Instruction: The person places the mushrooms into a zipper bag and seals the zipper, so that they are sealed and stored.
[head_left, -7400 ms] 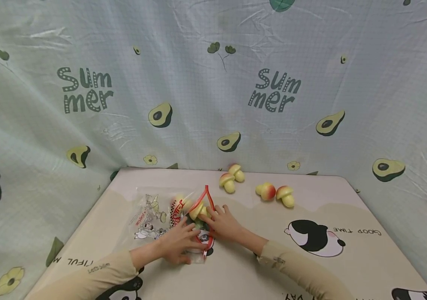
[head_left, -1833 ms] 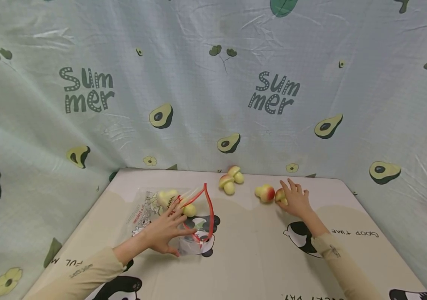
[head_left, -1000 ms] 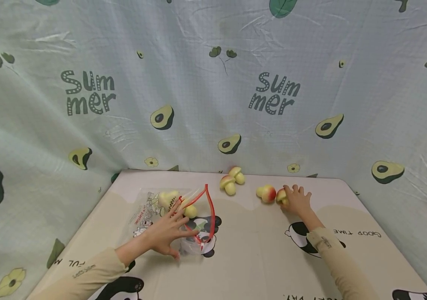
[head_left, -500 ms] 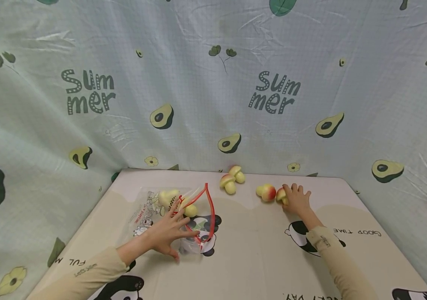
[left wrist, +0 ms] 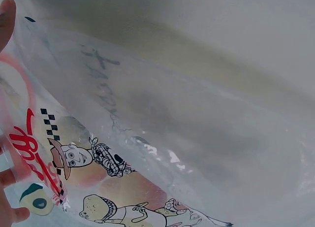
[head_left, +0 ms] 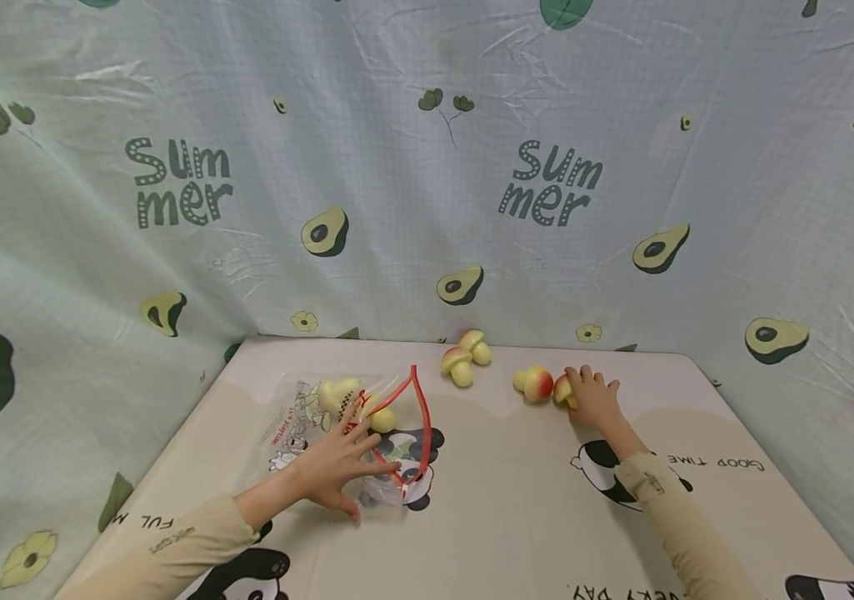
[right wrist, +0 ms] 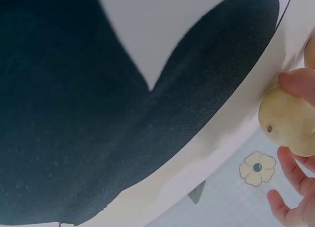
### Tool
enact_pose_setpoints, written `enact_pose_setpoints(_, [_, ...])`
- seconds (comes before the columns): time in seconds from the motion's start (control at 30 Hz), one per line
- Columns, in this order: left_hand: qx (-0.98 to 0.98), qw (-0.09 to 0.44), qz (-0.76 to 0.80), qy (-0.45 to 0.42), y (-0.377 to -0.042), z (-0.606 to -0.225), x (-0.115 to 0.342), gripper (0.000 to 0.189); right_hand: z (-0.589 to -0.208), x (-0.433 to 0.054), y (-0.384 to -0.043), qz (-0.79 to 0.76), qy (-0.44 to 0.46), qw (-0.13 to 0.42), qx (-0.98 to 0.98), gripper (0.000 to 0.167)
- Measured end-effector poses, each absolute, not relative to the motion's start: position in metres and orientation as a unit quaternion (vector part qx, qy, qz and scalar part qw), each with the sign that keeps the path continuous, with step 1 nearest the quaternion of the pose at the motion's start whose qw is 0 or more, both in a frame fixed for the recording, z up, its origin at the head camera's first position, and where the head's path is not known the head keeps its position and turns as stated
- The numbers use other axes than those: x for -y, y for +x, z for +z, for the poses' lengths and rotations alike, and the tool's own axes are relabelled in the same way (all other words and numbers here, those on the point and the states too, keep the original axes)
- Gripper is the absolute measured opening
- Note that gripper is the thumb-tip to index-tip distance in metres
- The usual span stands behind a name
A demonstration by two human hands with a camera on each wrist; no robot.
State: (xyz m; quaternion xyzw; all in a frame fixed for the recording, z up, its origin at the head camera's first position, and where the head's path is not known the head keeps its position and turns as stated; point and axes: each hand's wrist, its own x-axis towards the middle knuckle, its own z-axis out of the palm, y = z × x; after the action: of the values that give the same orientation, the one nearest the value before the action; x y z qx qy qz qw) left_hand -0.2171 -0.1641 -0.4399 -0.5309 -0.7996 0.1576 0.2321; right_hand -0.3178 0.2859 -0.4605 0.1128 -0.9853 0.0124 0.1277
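Note:
My left hand (head_left: 331,468) lies with spread fingers on a clear plastic bag (head_left: 284,437), whose red-edged mouth (head_left: 425,417) gapes to the right. Through the film show a yellow toy mushroom (head_left: 335,395) and, nearer the mouth, another rounded yellow piece (head_left: 382,419). In the left wrist view the bag's cartoon print (left wrist: 78,155) covers reddish-yellow shapes. Far to the right, my right hand (head_left: 597,403) pinches a red-and-yellow toy mushroom (head_left: 562,389) on the table. The right wrist view has its pale stem end (right wrist: 283,118) between thumb and fingers.
Just left of the right hand sits another toy mushroom (head_left: 535,384). Two more, a front mushroom (head_left: 457,367) and a rear mushroom (head_left: 476,347), touch near the table's back edge. A printed curtain (head_left: 397,167) rises behind the table (head_left: 501,483).
My right hand has gone from the bag's mouth to the rightmost mushroom and closed its fingers on it. The mushroom at the mouth went deeper inside. My left hand shifted slightly left, staying on the bag.

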Motion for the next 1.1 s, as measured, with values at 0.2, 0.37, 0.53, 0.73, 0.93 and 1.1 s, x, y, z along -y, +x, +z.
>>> enact_pose_setpoints(0.2, [0.794,0.241,0.172,-0.53,-0.218,-0.44,0.164,0.087,-0.458,-0.287,-0.316,0.018,0.122,0.136,0.983,0.07])
enact_pose_setpoints(0.37, [0.797,0.229,0.179,-0.529,-0.218,-0.439,0.164,0.088,-0.456,-0.287,-0.313,0.034,0.133,0.159,0.978,0.067])
enact_pose_setpoints(0.53, [0.789,0.229,0.175,-0.542,-0.219,-0.44,0.165,0.089,-0.453,-0.284,-0.305,0.042,0.14,0.173,0.974,0.065])
enact_pose_setpoints(0.73, [0.794,0.211,0.169,-0.545,-0.218,-0.439,0.164,0.086,-0.452,-0.278,-0.298,0.056,0.146,0.18,0.971,0.066])
enact_pose_setpoints(0.93, [0.802,0.19,0.165,-0.542,-0.217,-0.44,0.164,0.083,-0.451,-0.272,-0.291,0.055,0.151,0.218,0.963,0.064])
enact_pose_setpoints(1.1, [0.798,0.187,0.166,-0.549,-0.217,-0.44,0.163,0.083,-0.448,-0.267,-0.288,0.062,0.151,0.227,0.96,0.064])
